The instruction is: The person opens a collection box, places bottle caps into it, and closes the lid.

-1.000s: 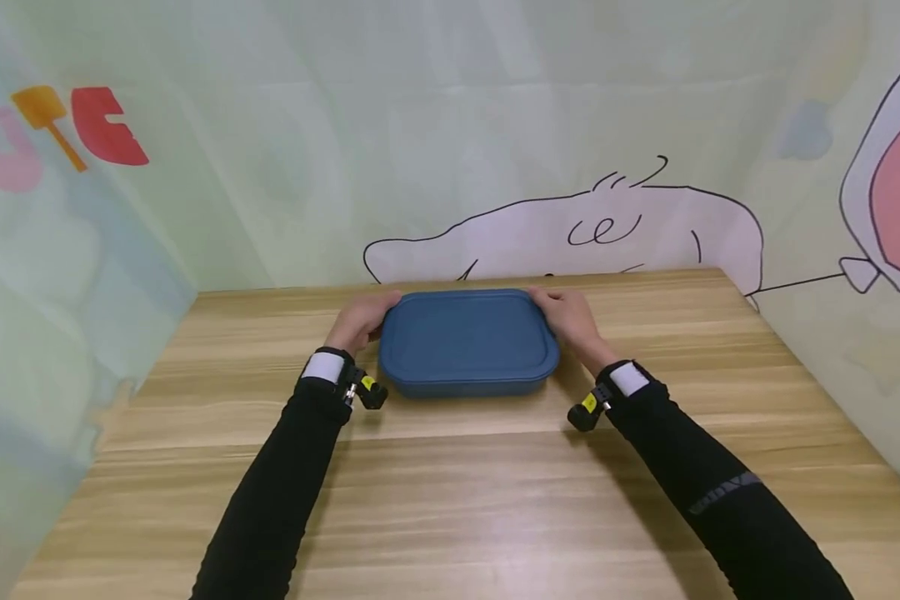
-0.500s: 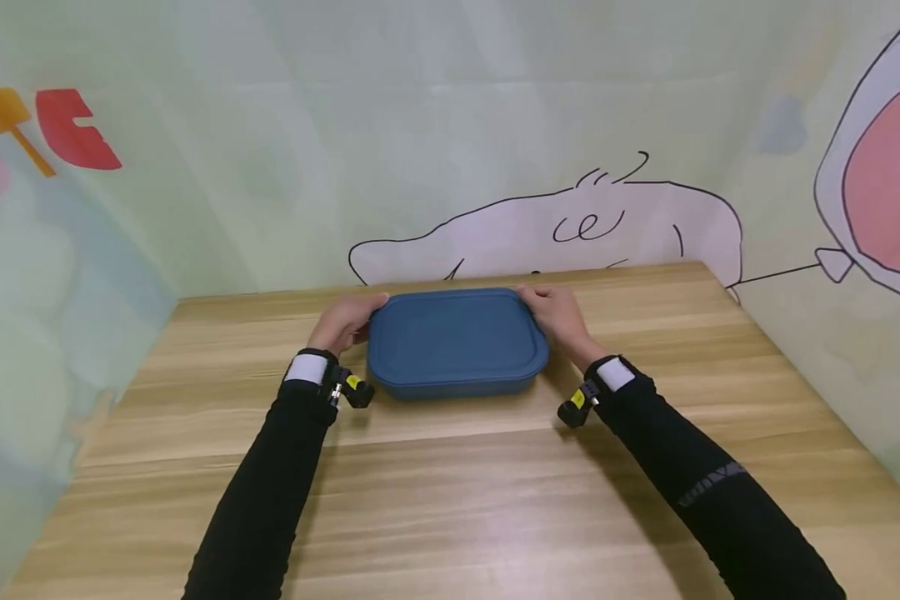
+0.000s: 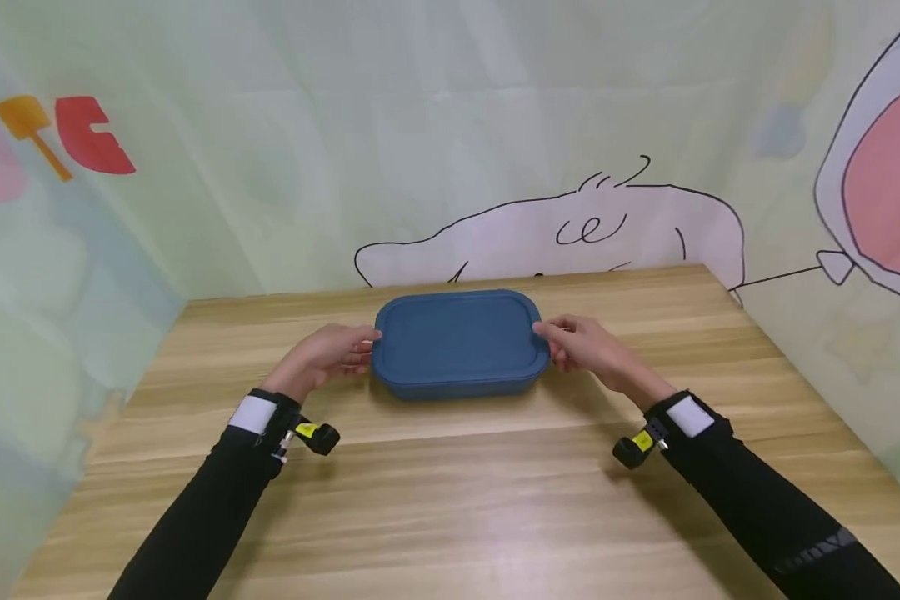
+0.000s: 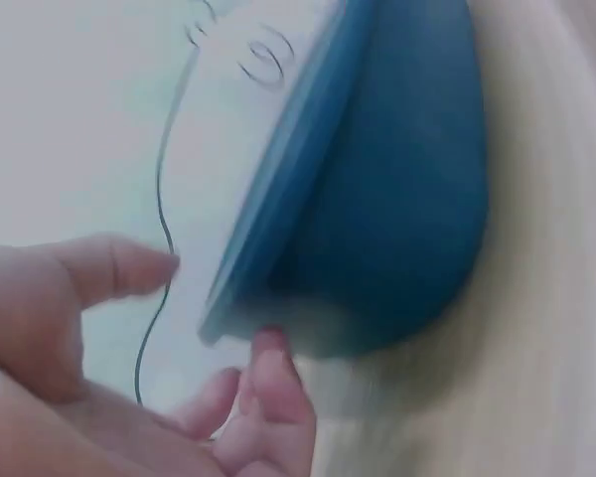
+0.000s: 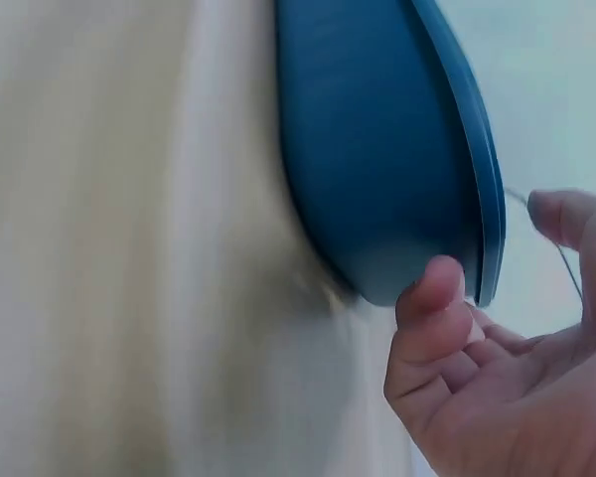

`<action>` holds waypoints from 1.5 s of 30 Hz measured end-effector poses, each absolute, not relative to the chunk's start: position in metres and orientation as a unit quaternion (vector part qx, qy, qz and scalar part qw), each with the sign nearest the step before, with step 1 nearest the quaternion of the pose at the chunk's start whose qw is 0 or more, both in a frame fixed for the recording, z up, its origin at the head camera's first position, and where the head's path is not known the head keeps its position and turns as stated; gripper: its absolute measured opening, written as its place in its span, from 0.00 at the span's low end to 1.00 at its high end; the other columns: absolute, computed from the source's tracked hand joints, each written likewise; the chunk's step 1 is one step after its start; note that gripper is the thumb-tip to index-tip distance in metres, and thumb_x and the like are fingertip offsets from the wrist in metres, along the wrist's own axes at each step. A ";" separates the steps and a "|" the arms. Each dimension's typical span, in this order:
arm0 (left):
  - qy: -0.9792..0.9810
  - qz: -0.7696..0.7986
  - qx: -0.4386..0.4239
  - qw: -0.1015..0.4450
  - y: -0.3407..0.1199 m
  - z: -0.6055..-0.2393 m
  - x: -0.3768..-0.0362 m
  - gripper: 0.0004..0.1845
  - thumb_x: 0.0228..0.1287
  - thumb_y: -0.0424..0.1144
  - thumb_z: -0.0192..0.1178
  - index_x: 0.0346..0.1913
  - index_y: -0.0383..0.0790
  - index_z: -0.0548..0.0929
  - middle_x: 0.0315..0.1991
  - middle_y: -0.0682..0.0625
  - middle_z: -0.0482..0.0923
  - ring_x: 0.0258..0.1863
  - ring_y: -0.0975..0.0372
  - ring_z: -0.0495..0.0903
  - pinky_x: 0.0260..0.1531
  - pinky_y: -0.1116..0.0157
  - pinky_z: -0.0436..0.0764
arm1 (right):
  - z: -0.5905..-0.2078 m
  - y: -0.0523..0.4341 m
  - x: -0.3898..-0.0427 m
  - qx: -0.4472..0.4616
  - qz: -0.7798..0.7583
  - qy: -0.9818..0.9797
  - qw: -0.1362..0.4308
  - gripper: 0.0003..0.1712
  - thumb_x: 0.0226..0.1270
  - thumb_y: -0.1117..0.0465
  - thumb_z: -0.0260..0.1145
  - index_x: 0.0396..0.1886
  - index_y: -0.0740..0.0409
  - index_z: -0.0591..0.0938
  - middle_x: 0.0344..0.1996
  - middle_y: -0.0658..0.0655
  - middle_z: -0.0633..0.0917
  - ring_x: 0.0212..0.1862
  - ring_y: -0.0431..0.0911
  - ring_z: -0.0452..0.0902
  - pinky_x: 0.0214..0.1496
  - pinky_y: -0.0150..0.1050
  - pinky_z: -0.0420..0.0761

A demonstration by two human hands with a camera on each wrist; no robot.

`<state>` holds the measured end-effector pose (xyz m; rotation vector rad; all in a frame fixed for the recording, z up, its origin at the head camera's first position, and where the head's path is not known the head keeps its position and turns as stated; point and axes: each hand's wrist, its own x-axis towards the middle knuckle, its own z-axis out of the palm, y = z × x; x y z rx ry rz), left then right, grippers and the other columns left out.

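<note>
A blue lidded food container sits flat on the wooden table with its lid on. My left hand is at its left end, fingers relaxed. In the left wrist view that thumb stands off the lid's rim, and the fingertips are beside the container's end; contact is unclear. At the right end is my right hand. Its thumb, in the right wrist view, is apart from the lid, while its loosely bent fingers are at the blue side wall, seemingly touching it. Neither hand grips the container.
The wooden table reaches back to a printed cloth wall close behind the container. More printed cloth stands along the left and right edges. Each wrist carries a small black camera on a strap.
Both hands have let go of the container's far corners and drawn back toward me and outward along its ends. The container stays where it was; the head view shifted slightly.
</note>
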<state>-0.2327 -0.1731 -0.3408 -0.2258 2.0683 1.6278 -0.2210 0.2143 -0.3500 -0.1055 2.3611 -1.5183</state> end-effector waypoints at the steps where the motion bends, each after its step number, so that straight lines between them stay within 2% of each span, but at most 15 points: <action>1: 0.754 0.604 -0.076 0.249 -0.174 -0.342 -0.228 0.21 0.75 0.40 0.58 0.60 0.27 0.74 0.41 0.47 0.74 0.36 0.62 0.77 0.41 0.67 0.81 | -0.350 0.215 -0.216 -0.045 -0.527 0.831 0.173 0.34 0.79 0.45 0.61 0.66 0.70 0.69 0.30 0.54 0.76 0.31 0.44 0.73 0.35 0.36 0.75; 4: 0.733 0.626 -0.052 0.261 -0.172 -0.344 -0.217 0.25 0.73 0.34 0.57 0.66 0.24 0.69 0.38 0.48 0.75 0.34 0.62 0.77 0.41 0.68 0.82 | -0.351 0.216 -0.207 -0.058 -0.522 0.829 0.189 0.38 0.76 0.48 0.65 0.72 0.69 0.64 0.31 0.55 0.79 0.31 0.44 0.74 0.36 0.37 0.75; 7: 0.717 0.640 -0.038 0.274 -0.170 -0.347 -0.212 0.32 0.73 0.31 0.58 0.74 0.22 0.60 0.40 0.46 0.77 0.36 0.61 0.79 0.44 0.66 0.83 | -0.353 0.215 -0.204 -0.063 -0.534 0.819 0.198 0.41 0.75 0.52 0.67 0.74 0.70 0.59 0.30 0.55 0.79 0.31 0.44 0.74 0.35 0.37 0.74; 11: 0.690 0.667 -0.046 0.277 -0.171 -0.349 -0.212 0.34 0.73 0.27 0.59 0.75 0.20 0.57 0.43 0.43 0.77 0.38 0.60 0.80 0.45 0.65 0.84 | -0.355 0.216 -0.205 -0.072 -0.555 0.805 0.198 0.41 0.74 0.57 0.67 0.74 0.72 0.58 0.27 0.53 0.78 0.30 0.43 0.73 0.34 0.36 0.72; 19: 0.651 0.690 -0.058 0.310 -0.172 -0.353 -0.212 0.23 0.75 0.26 0.57 0.67 0.21 0.66 0.36 0.44 0.80 0.34 0.60 0.82 0.43 0.66 0.85 | -0.352 0.217 -0.201 -0.110 -0.521 0.823 0.196 0.38 0.76 0.60 0.65 0.73 0.75 0.58 0.27 0.56 0.77 0.29 0.46 0.72 0.32 0.39 0.74; 25: 0.648 0.693 -0.052 0.312 -0.174 -0.356 -0.207 0.19 0.75 0.26 0.56 0.64 0.22 0.68 0.35 0.44 0.79 0.33 0.60 0.81 0.41 0.67 0.85 | -0.349 0.213 -0.198 -0.130 -0.510 0.827 0.200 0.40 0.78 0.59 0.64 0.75 0.75 0.55 0.26 0.56 0.75 0.28 0.46 0.70 0.31 0.38 0.73; 31: 0.639 0.699 -0.052 0.316 -0.177 -0.359 -0.205 0.11 0.76 0.26 0.55 0.55 0.26 0.72 0.34 0.44 0.79 0.32 0.60 0.81 0.41 0.67 0.85 | -0.352 0.215 -0.201 -0.121 -0.517 0.818 0.219 0.39 0.78 0.58 0.64 0.75 0.73 0.55 0.26 0.55 0.75 0.28 0.45 0.70 0.31 0.37 0.72; 35: 0.635 0.701 -0.053 0.320 -0.177 -0.358 -0.206 0.09 0.76 0.26 0.55 0.54 0.27 0.72 0.34 0.44 0.79 0.33 0.60 0.81 0.42 0.66 0.85 | -0.355 0.218 -0.202 -0.112 -0.529 0.811 0.225 0.43 0.76 0.56 0.65 0.76 0.74 0.53 0.25 0.54 0.75 0.29 0.46 0.71 0.32 0.38 0.73; 39: 0.660 0.677 -0.052 0.322 -0.175 -0.354 -0.212 0.11 0.77 0.30 0.56 0.54 0.27 0.73 0.37 0.44 0.78 0.36 0.58 0.82 0.46 0.61 0.85 | -0.357 0.222 -0.206 -0.095 -0.543 0.804 0.222 0.45 0.74 0.57 0.68 0.76 0.75 0.54 0.27 0.55 0.76 0.31 0.46 0.74 0.33 0.38 0.76; 42: 0.702 0.644 -0.061 0.299 -0.173 -0.350 -0.220 0.18 0.78 0.40 0.59 0.57 0.26 0.74 0.41 0.43 0.78 0.39 0.57 0.82 0.49 0.58 0.85 | -0.355 0.224 -0.212 -0.081 -0.557 0.800 0.210 0.41 0.76 0.56 0.66 0.75 0.74 0.59 0.29 0.56 0.76 0.34 0.47 0.76 0.35 0.38 0.78; 45: 0.729 0.627 -0.094 0.258 -0.171 -0.346 -0.229 0.24 0.77 0.48 0.60 0.59 0.28 0.76 0.44 0.44 0.77 0.39 0.58 0.81 0.46 0.60 0.85 | -0.351 0.220 -0.221 -0.063 -0.574 0.793 0.194 0.33 0.80 0.54 0.61 0.71 0.74 0.66 0.33 0.56 0.74 0.36 0.47 0.76 0.39 0.37 0.80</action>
